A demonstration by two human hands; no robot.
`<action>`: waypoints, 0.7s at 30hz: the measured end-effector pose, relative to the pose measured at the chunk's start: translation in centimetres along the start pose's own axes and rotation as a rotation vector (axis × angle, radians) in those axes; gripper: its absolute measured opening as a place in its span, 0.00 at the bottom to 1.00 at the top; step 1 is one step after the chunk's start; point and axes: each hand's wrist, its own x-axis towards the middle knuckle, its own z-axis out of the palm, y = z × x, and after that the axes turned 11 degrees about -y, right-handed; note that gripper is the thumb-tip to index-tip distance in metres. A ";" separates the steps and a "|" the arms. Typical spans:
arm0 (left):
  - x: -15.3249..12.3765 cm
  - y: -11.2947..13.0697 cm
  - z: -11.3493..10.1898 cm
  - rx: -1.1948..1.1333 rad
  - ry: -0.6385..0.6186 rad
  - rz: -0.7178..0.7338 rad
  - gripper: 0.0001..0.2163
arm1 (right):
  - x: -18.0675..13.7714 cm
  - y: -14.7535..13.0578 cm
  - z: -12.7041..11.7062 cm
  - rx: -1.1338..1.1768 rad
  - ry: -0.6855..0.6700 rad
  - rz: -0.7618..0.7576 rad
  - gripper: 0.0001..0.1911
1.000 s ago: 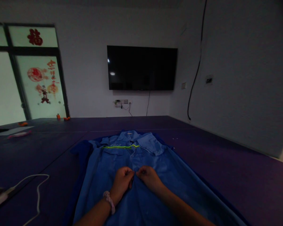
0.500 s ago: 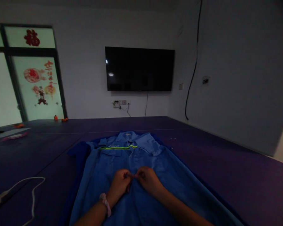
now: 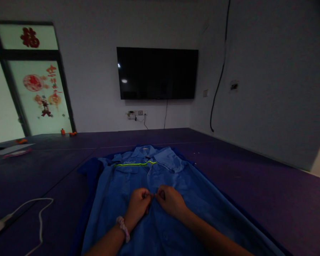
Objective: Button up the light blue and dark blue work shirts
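Observation:
A light-blue work shirt (image 3: 122,213) with a yellow-green chest stripe lies spread front up, its collar away from me. My left hand (image 3: 140,202), with a pale scrunchie (image 3: 122,227) round its wrist, pinches the shirt at the middle of its front opening. Just to the right, my right hand (image 3: 171,202) is closed in a pinch on the same opening. The fingertips of both hands almost meet there. Whether a button lies between them is too small and dark to tell. One short sleeve (image 3: 170,160) is folded inward over the shirt's upper right.
Darker blue cloth (image 3: 89,174) shows under the shirt's edges, on a purple surface (image 3: 245,185). A white cable (image 3: 41,217) lies at the lower left. Small orange items (image 3: 73,134) sit near the glass door. On the far wall hangs a television (image 3: 157,73).
Both hands stay pinched at the shirt front, their fingertips shifted slightly. The camera view has tilted down and moved a little.

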 end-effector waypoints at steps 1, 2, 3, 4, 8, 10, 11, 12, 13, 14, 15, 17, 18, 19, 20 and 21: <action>0.0 -0.1 0.0 -0.008 0.007 0.009 0.10 | 0.0 -0.1 0.0 -0.003 0.001 0.008 0.06; 0.1 -0.2 0.1 -0.019 0.013 0.015 0.10 | 0.0 -0.1 0.1 0.000 0.001 0.013 0.06; 0.1 -0.3 0.1 -0.031 0.017 0.019 0.10 | 0.0 -0.1 0.2 0.009 0.002 0.016 0.07; 0.1 -0.3 0.1 -0.044 0.020 0.022 0.10 | 0.0 0.0 0.3 0.023 0.001 0.015 0.07; 0.2 -0.4 0.0 -0.081 0.006 0.025 0.11 | 0.4 0.3 0.7 0.084 -0.010 0.012 0.08; 0.1 -0.2 0.0 -0.070 0.000 0.017 0.11 | 0.4 0.5 0.7 0.101 -0.019 0.001 0.08; 0.1 -0.1 0.0 -0.060 -0.003 0.012 0.11 | 0.4 0.5 0.7 0.102 -0.020 -0.005 0.08; 0.1 -0.1 0.0 -0.050 -0.006 0.008 0.11 | 0.3 0.5 0.7 0.098 -0.018 -0.012 0.08; 0.0 0.0 0.0 -0.042 -0.008 0.008 0.12 | 0.2 0.4 0.7 0.090 -0.015 -0.018 0.08; 0.0 0.1 0.0 -0.038 -0.012 0.009 0.12 | 0.0 0.4 0.7 0.080 -0.010 -0.023 0.08; 0.0 0.1 0.0 -0.036 -0.017 0.011 0.12 | -0.1 0.3 0.6 0.072 -0.008 -0.027 0.08; -0.1 0.2 0.0 -0.037 -0.028 0.014 0.12 | -0.3 0.1 0.6 0.060 -0.007 -0.029 0.07; -0.1 0.2 0.1 -0.038 -0.031 0.014 0.12 | -0.4 0.0 0.5 0.055 -0.009 -0.029 0.07; -0.1 0.1 0.1 -0.038 -0.033 0.014 0.12 | -0.4 0.0 0.5 0.048 -0.012 -0.024 0.06; -0.1 0.1 0.1 -0.038 -0.033 0.013 0.12 | -0.4 -0.1 0.4 0.040 -0.013 -0.019 0.06; -0.1 0.1 0.1 -0.041 -0.033 0.012 0.12 | -0.5 -0.1 0.4 0.032 -0.013 -0.014 0.06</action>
